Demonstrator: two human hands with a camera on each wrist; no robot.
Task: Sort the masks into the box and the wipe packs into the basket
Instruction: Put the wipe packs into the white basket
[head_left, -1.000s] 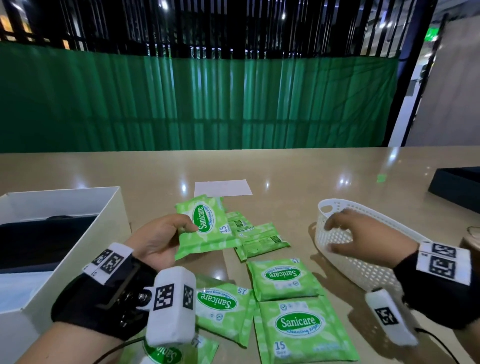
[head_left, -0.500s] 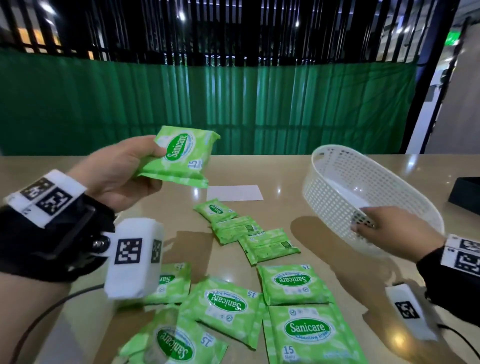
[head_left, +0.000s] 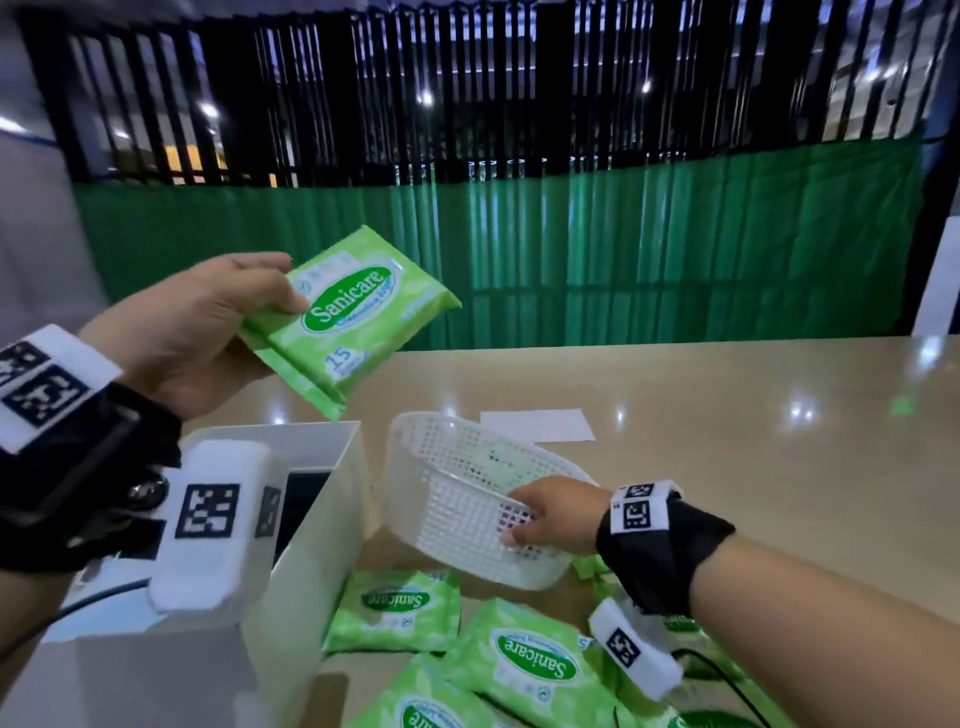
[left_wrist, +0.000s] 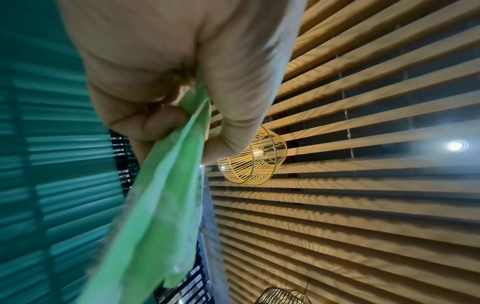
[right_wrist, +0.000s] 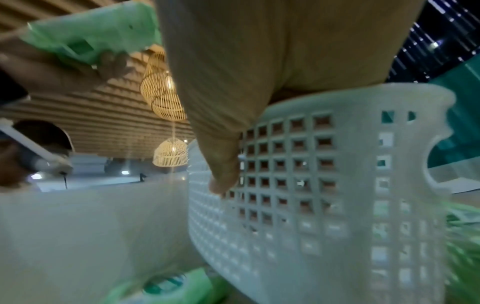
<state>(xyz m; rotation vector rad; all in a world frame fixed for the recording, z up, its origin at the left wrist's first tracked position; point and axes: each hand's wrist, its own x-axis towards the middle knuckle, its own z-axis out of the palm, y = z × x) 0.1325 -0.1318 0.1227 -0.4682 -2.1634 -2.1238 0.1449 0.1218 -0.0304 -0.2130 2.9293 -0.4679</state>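
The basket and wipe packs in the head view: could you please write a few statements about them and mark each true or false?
1. The left hand holds a green wipe pack in the air. True.
2. The right hand grips the white basket by its wall. True.
3. The basket stands flat on the table. False: it is lifted and tilted, its opening turned toward the held pack.
4. All the wipe packs are already in the basket. False: several packs lie on the table below it.
5. The white box stands left of the basket. True.
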